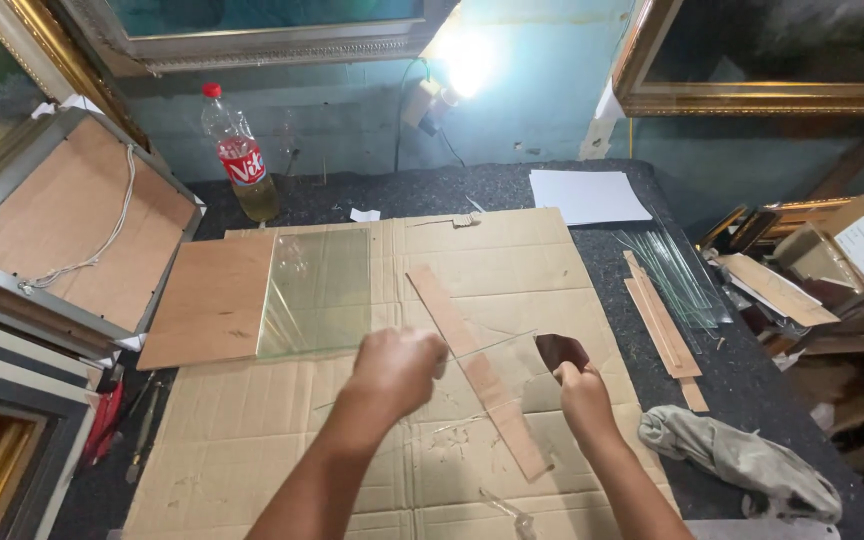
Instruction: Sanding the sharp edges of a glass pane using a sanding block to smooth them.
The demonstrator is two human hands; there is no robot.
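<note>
**Both hands on a clear glass pane over the cardboard**

Forearms come up from six o'clock in my view, and I start with them because they sit closest to the lens. My left hand (395, 368) is curled into a loose fist near the centre, fingers pressed together on the near-left edge of a clear glass pane (492, 365). My right hand (580, 392) sits at about four o'clock from centre, pinching a small dark brown tool (560, 351) against the pane's right edge; I cannot tell what kind of tool it is. The pane is almost invisible, showing only as thin bright edges between the two hands, held just above a long wooden strip (479, 370) that runs diagonally from eleven to five o'clock across the flattened cardboard sheet (252, 440).

At ten o'clock from the hands a second, greenish glass sheet (317, 290) lies partly over a brown board (210, 300). A plastic bottle (240, 155) with a red cap stands at eleven o'clock near the wall. Toward three o'clock lie thin glass offcuts (677, 270) and more wooden strips (660, 325), and a grey rag (742, 455) is crumpled at four o'clock. White paper (587, 195) rests at one o'clock.
</note>
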